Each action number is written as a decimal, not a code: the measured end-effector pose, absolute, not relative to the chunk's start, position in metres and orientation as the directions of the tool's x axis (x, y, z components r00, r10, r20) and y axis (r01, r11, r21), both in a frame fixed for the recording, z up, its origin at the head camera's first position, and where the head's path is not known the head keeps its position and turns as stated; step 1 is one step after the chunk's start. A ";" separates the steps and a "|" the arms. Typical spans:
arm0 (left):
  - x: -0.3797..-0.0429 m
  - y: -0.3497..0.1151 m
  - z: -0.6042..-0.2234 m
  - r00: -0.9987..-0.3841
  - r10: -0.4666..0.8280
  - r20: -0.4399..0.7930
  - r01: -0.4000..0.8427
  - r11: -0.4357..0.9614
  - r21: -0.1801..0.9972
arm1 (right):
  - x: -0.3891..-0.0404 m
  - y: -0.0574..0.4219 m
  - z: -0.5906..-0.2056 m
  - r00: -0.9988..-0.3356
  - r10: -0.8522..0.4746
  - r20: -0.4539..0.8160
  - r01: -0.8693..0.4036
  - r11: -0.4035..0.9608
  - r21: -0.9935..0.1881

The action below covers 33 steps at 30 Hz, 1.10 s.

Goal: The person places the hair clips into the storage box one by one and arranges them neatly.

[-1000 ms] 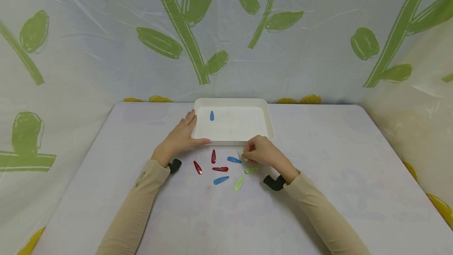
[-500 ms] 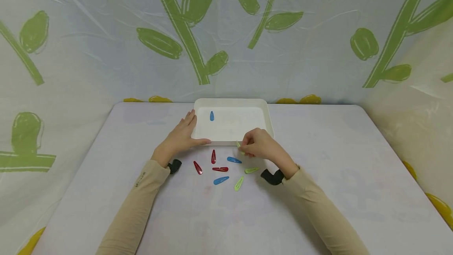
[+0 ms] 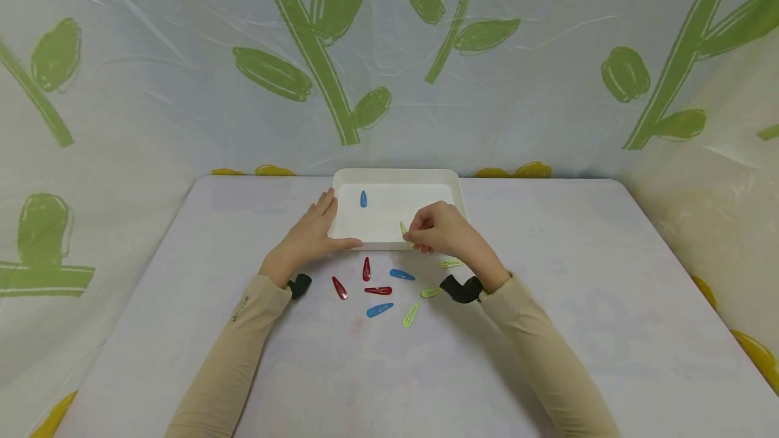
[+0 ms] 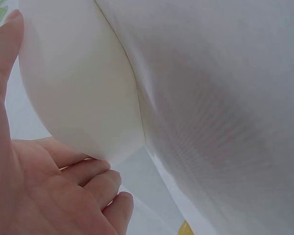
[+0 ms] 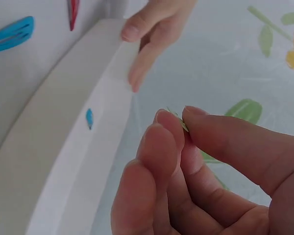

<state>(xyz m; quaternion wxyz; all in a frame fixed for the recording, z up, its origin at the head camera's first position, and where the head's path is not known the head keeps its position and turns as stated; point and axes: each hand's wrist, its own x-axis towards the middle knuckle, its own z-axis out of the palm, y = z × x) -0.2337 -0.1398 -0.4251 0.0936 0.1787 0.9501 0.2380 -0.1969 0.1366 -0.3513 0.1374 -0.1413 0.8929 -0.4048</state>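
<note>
- My right hand point(image 3: 442, 230) has thumb and forefinger pinched together on a green hair clip point(image 3: 402, 227), with the other fingers curled in behind.
- That clip is up off the table point(image 3: 548, 276), about midway along the near edge of the white tray point(image 3: 398, 246), slanting with its free end toward the far edge. My wrist view gives only a sliver of it, so I cannot tell whether it touches the rim.
- My left hand point(image 3: 313, 230) is spread apart at the tray's near left corner, thumb along the near edge and fingers against the left edge. It touches the tray without clamping on it.
- Inside the tray, a lone blue clip point(image 3: 363, 199) lies toward the far left corner.
- On the table, on my side of the tray's near edge, lie three red clips point(image 3: 379, 290), two more blue clips point(image 3: 402, 274) and three loose green clips point(image 3: 410, 315).
- I judge these clips to be thin metal: very light, stiff with a little spring, and slick on the painted face. They should not break easily, but a hard squeeze could make one snap or skid away.
- The best hold, I think, is across the two long sides near the broad end, lightly, with the fingertips.
- The tray looks light enough to slide, so a flat hand on its corner seems enough to steady it.
</note>
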 end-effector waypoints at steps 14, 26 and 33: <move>-0.233 -0.139 -0.424 -0.921 0.378 -0.096 0.289 0.826 0.483 | -0.212 0.124 -0.332 -0.946 -0.319 -0.052 -0.147 0.568 -0.810; -0.234 -0.138 -0.424 -0.923 0.374 -0.087 0.287 0.824 0.488 | -0.226 0.112 -0.324 -0.966 -0.257 0.009 -0.136 0.483 -0.865; -0.233 -0.139 -0.424 -0.923 0.372 -0.098 0.283 0.829 0.482 | -0.239 0.106 -0.331 -0.972 -0.222 0.083 -0.159 0.353 -0.922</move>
